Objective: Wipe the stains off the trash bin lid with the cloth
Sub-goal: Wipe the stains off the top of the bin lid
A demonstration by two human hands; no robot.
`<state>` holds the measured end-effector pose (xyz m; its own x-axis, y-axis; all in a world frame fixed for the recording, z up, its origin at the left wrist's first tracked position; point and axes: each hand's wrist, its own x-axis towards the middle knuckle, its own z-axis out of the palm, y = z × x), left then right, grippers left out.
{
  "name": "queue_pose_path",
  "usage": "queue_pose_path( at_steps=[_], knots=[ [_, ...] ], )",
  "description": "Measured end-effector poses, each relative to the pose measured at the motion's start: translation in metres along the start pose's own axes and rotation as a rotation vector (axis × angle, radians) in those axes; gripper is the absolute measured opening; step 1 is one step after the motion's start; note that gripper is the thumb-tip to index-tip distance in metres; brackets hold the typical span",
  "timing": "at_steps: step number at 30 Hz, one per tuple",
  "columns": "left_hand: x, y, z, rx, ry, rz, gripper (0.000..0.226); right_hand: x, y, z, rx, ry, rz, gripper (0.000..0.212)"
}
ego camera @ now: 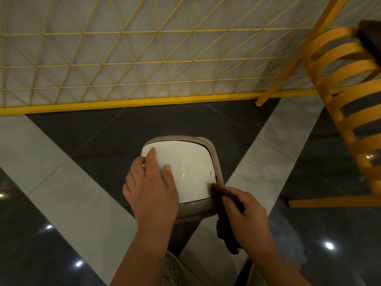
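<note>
A small trash bin with a cream lid (188,168) and a beige rim (218,168) stands on the floor below me. Small brown stains dot the lid near its right edge. My left hand (151,182) rests on the lid's left side, fingers spread over the edge. My right hand (247,215) grips a dark brown cloth (223,223) and holds its tip against the lid's lower right corner. Part of the cloth hangs below my palm.
A yellow slatted chair (350,112) stands close on the right, one leg reaching toward the bin. A yellow wire-mesh fence (127,69) with a yellow base rail runs behind the bin. The floor is glossy dark and light grey tiles.
</note>
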<state>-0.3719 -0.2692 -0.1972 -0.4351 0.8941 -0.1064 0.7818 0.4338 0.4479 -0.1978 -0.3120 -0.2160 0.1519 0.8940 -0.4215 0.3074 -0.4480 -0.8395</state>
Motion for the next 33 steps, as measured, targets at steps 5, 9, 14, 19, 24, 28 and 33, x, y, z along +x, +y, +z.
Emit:
queue_pose_path(
  at_steps=[5,9,14,19,24,28,33],
  knots=[
    [-0.007,0.004,0.006,-0.048,-0.053,0.004,0.078,0.005,0.004,0.015,-0.136,0.046,-0.108,0.037],
    [-0.006,0.003,0.008,-0.020,-0.064,-0.008,0.080,0.041,-0.018,0.030,-0.157,0.097,-0.160,0.019],
    [-0.005,0.001,0.011,0.012,-0.054,-0.010,0.078,0.088,-0.036,0.035,-0.342,0.090,-0.049,0.023],
    [-0.003,0.002,0.012,0.024,-0.028,0.013,0.076,0.030,-0.006,0.022,-0.252,-0.048,0.007,0.014],
    [0.014,-0.007,0.005,-0.001,-0.086,0.106,0.082,0.013,-0.003,0.009,-0.151,-0.179,-0.085,0.031],
    [0.018,-0.010,-0.009,0.019,-0.023,0.189,0.086,0.018,0.003,-0.007,-0.021,0.030,-0.012,0.031],
    [-0.003,-0.006,-0.014,0.144,-0.100,0.114,0.093,0.042,0.002,-0.019,-0.172,0.081,-0.084,0.024]
  ],
)
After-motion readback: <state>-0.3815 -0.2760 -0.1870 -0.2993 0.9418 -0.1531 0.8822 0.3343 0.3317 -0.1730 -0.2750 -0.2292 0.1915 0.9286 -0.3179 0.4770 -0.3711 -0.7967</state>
